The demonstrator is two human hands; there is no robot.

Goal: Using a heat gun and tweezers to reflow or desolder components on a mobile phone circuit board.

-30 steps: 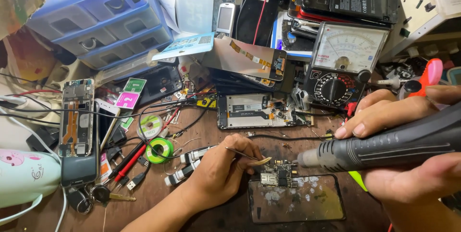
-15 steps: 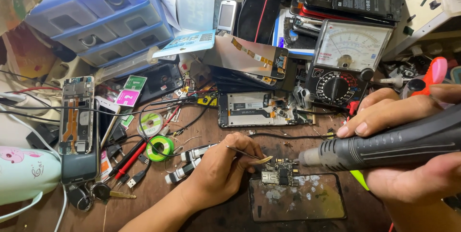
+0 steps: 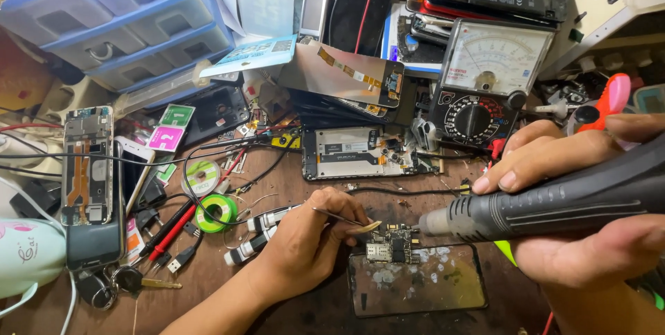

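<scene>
My left hand (image 3: 305, 245) grips thin metal tweezers (image 3: 344, 219), whose tips rest at the edge of a small phone circuit board (image 3: 389, 245). The board lies on the top edge of a dark glass plate (image 3: 415, 286) on the wooden bench. My right hand (image 3: 575, 203) holds a thick black hot-air handpiece (image 3: 554, 200) lying nearly level, its metal nozzle (image 3: 433, 222) pointing left, just right of the board.
An opened phone frame (image 3: 367, 153) lies behind the board. An analog multimeter (image 3: 485, 78) stands at the back right, blue plastic drawers (image 3: 118, 16) at the back left. Solder reels (image 3: 215, 212), red probes (image 3: 173, 227), cables, keys (image 3: 131, 279) and another stripped phone (image 3: 86, 165) crowd the left side.
My left hand with the tweezers has shifted slightly over the board. The handpiece stays in nearly the same place, nozzle toward the board.
</scene>
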